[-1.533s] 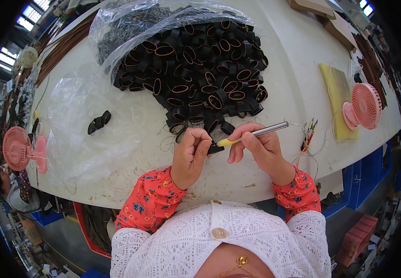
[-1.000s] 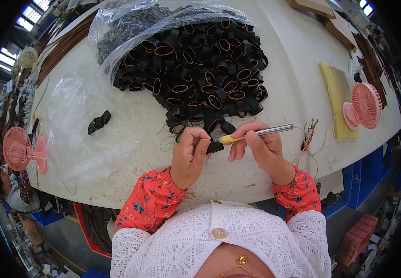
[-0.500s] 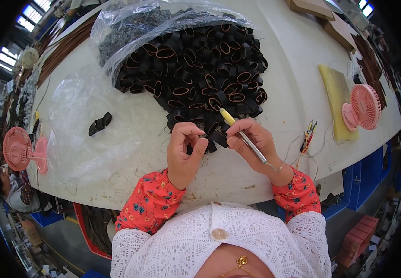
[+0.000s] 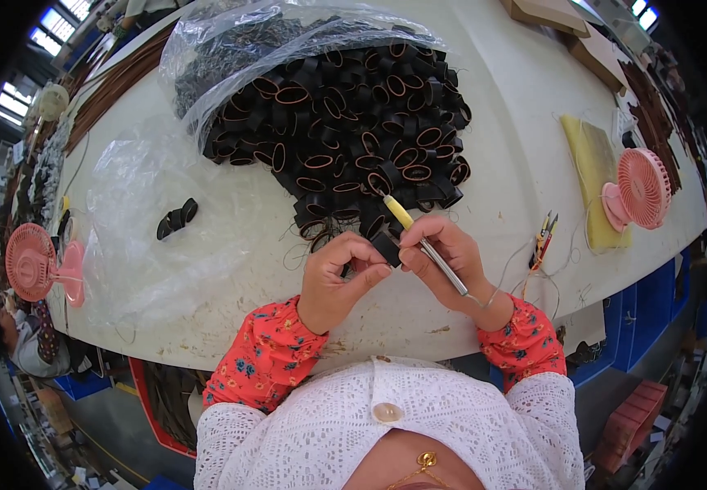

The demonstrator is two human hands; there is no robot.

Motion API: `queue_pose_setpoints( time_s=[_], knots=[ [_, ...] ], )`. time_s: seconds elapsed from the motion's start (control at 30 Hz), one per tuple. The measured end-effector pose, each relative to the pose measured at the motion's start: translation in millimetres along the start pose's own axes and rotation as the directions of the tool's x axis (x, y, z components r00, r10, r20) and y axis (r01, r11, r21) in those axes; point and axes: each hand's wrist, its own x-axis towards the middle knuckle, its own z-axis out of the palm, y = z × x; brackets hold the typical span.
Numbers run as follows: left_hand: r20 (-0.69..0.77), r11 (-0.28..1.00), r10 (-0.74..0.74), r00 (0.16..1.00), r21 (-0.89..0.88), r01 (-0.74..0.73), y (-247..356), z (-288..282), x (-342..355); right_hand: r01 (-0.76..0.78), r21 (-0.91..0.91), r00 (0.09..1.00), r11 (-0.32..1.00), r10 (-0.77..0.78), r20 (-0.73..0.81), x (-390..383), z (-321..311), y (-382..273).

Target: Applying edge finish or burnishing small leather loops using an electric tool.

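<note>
Between my two hands is a small black strap loop (image 4: 385, 247). My left hand (image 4: 335, 276) pinches its left side with thumb and fingertips. My right hand (image 4: 449, 260) is closed round a corded pen-shaped tool (image 4: 441, 265) with a silver body and a yellow front section (image 4: 398, 212). The tool's tip points up and left, toward the pile. Fingertips of the right hand also touch the right side of the loop. Just beyond my hands lies a large heap of similar black loops (image 4: 345, 135) with brownish inner edges and loose threads.
A clear plastic bag (image 4: 206, 73) partly covers the heap. Several black loops (image 4: 177, 219) lie on a plastic sheet (image 4: 137, 196) at left. Pink fans (image 4: 644, 188) stand at both sides. Thread snips (image 4: 543, 241), a yellow pad (image 4: 594, 171) and the tool's cord are at right. Another person (image 4: 31, 339) sits far left.
My left hand has moved right, from apart beside the loop to pinching it. The loop and the right hand have shifted slightly, and the tool is still held.
</note>
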Motion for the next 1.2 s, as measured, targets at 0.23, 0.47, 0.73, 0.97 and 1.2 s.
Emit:
queue_pose_setpoints(
  time_s=[0.23, 0.47, 0.73, 0.97, 1.2],
  knots=[
    [0.081, 0.953, -0.009, 0.997, -0.301, 0.033, -5, 3, 1, -0.155, 0.340, 0.988, 0.928, 0.144, 0.059, 2, -2, -10],
    [0.164, 0.911, -0.033, 0.986, -0.400, 0.097, 0, 2, 0, -0.151, 0.354, 0.988, 0.923, 0.132, 0.079, 2, -5, -7],
    [0.164, 0.881, -0.027, 0.986, -0.462, 0.101, -4, 0, -1, -0.147, 0.350, 0.989, 0.925, 0.132, 0.066, 5, -6, -7],
    [-0.056, 0.975, 0.053, 0.997, -0.211, -0.064, -3, -2, 1, 0.072, 0.127, 0.985, 0.989, -0.051, -0.164, 8, 2, -9],
    [-0.196, 0.995, 0.050, 0.979, -0.080, -0.067, -3, -1, 3, 0.145, 0.242, 0.988, 0.959, -0.152, 0.010, 1, -10, -10]
  ],
)
